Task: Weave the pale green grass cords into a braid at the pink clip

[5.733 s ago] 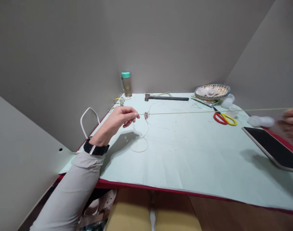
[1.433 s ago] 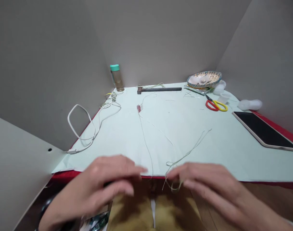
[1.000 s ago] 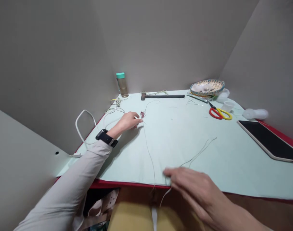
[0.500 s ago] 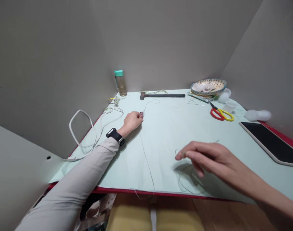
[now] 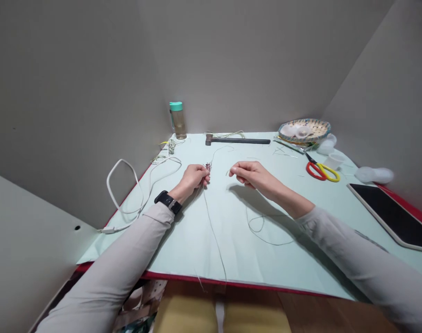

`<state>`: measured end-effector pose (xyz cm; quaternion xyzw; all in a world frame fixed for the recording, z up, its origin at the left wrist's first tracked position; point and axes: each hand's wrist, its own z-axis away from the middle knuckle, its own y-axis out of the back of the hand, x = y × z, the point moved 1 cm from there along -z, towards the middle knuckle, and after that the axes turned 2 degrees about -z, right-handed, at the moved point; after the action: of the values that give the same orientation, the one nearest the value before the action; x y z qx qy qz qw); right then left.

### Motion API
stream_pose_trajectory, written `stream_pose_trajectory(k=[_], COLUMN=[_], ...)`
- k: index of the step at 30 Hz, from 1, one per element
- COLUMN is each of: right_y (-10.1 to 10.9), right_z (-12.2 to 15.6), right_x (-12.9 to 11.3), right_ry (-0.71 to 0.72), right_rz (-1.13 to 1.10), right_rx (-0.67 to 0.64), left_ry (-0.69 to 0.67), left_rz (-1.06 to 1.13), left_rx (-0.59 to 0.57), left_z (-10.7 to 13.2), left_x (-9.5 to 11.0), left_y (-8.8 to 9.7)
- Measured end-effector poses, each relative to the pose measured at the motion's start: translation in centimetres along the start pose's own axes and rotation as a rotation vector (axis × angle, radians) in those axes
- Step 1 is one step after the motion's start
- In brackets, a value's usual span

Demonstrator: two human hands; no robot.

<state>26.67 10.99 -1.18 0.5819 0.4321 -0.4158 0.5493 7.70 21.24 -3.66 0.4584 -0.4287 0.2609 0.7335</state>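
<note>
The relation that counts is the short gap across the table between two pinches. The left hand (image 5: 194, 178) grasps a small reddish bundle (image 5: 207, 166), thumb and fingers pressed together on its near side, so that fine thread ends stick out beyond the fingertips toward twelve o'clock. The right hand (image 5: 255, 175) is pinched too, thumb against forefinger, and appears to grip a pale cord (image 5: 227, 173) with only a short tip showing.

From the right fingertips the bundle lies at nine o'clock, perhaps a shade toward ten, near but apart; the cord's tip points the same way, bending down toward eight. The left hand is the nearer one, being in contact with the bundle. The bundle's own long axis is too small and too covered to tell.

A thin strand (image 5: 212, 231) runs from the left hand toward half past five and reaches the table's near edge. Loose loops of cord (image 5: 273, 244) lie at about five o'clock from the right fingertips; whether they join the pinched tip is hidden by the hand. A hammer (image 5: 241, 141) lies at one o'clock from the bundle, its handle stretched along the nine-to-three line
</note>
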Motion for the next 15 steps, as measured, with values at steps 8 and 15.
stream_pose_trajectory(k=[8, 15], right_y=[-2.2, -2.9], right_z=[-3.6, -4.8], right_x=[0.3, 0.8], right_ry=[-0.023, -0.058], right_rz=[-0.003, -0.069], right_rx=[-0.005, -0.037], left_ry=[0.047, 0.066], left_rz=[0.144, 0.209], left_rx=[0.023, 0.008], left_z=[0.0, 0.4], left_x=[-0.7, -0.5], left_y=[-0.1, 0.2])
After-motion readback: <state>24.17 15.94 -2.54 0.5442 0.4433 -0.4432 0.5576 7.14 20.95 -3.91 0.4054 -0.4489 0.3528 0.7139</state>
